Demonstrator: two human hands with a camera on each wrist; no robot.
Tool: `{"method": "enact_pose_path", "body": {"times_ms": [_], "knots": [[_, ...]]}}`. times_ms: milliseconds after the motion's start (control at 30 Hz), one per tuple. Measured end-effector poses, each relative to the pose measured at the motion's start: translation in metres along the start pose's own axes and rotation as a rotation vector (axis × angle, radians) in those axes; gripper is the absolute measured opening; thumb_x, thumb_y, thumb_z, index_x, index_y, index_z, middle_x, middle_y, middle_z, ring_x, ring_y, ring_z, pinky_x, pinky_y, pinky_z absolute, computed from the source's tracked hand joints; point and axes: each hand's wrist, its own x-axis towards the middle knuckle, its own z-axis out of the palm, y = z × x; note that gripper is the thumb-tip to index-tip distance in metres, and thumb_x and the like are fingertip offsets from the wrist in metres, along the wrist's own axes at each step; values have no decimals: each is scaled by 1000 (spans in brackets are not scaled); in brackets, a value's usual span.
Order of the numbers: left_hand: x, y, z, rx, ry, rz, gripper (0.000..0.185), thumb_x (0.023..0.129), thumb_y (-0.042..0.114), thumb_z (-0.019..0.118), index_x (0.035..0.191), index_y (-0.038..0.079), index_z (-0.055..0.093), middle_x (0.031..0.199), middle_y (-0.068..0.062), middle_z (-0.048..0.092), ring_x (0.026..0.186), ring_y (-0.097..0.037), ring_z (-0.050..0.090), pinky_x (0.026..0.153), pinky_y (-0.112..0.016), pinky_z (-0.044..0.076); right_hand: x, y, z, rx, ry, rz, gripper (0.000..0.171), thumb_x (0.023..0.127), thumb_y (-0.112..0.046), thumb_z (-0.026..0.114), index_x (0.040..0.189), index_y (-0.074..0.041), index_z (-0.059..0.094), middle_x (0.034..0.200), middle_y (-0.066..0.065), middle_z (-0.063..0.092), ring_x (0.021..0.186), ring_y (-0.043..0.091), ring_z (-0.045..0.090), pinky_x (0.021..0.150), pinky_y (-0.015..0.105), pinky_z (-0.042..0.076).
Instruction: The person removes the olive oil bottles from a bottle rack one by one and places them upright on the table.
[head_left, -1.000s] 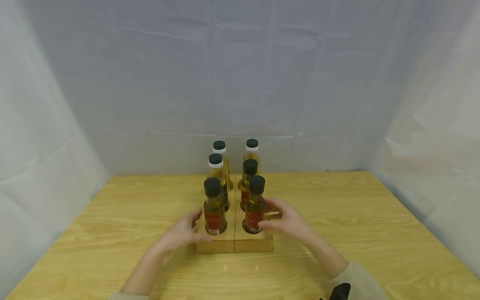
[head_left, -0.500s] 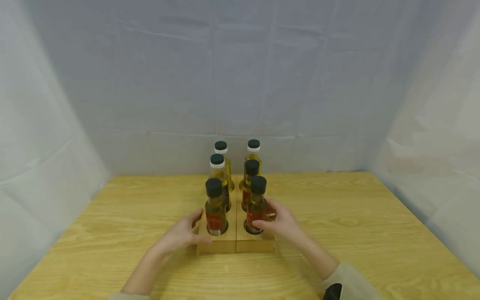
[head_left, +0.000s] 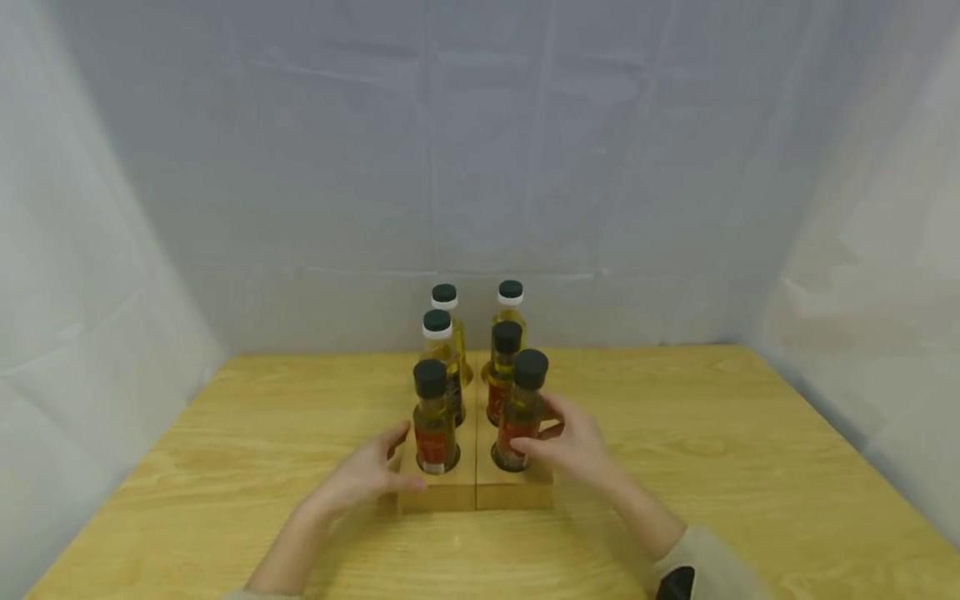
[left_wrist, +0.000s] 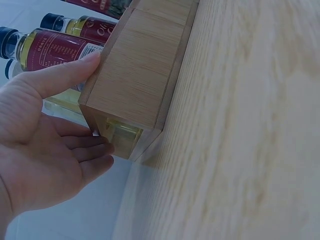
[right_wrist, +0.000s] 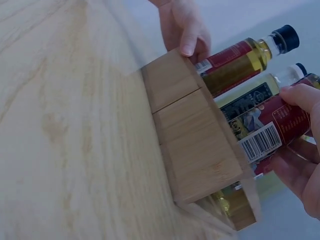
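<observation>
Grip: right hand (head_left: 573,442) pinches the bottle (head_left: 522,408) between thumb and fingers; left hand (head_left: 367,471) spans the near left corner of the rack (head_left: 513,498), thumb on the front edge. I see the bottle tilted to the right at the rack's front right hole.

Status: five units stand upright in the rack: left front bottle (head_left: 433,425), left middle bottle (head_left: 442,348), left rear bottle (head_left: 446,302), right middle bottle (head_left: 501,383), right rear bottle (head_left: 510,304). I judge only the held unit unfinished; insertion or removal, I cannot tell from my station.

Clearance: the right middle bottle stands just behind the held one, limiting rearward tilt. Table (head_left: 675,433) supports the rack; a sheet (head_left: 480,150) hangs behind it.
</observation>
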Motion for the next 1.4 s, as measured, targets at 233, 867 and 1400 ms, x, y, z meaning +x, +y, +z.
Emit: {"method": "enact_pose_path", "body": {"times_ms": [233, 867, 1400], "knots": [[2, 1, 0, 2, 3, -17, 100, 71, 20, 80, 140, -15, 17, 145, -33, 19, 129, -50, 24, 106, -56, 21, 5, -14, -20, 32, 9, -70, 55, 77, -8, 75, 126, 0, 52, 105, 18, 63, 82, 23, 62, 69, 30, 54], [1, -2, 1, 10, -4, -28, 101, 71, 21, 81, 140, -15, 17, 144, -34, 20, 130, -50, 23, 106, -56, 21, 15, -2, -85, -55, 151, -15, 56, 83, -14, 70, 132, -3, 46, 113, 16, 57, 98, 19, 55, 77, 27, 52], [0, 0, 1, 5, -5, -26, 100, 71, 21, 80, 140, -16, 17, 144, -34, 20, 130, -50, 23, 106, -57, 20, 29, 46, -129, -211, 362, 174, 65, 86, -28, 67, 137, 0, 38, 122, 24, 50, 110, 36, 48, 88, 49, 42]]}}
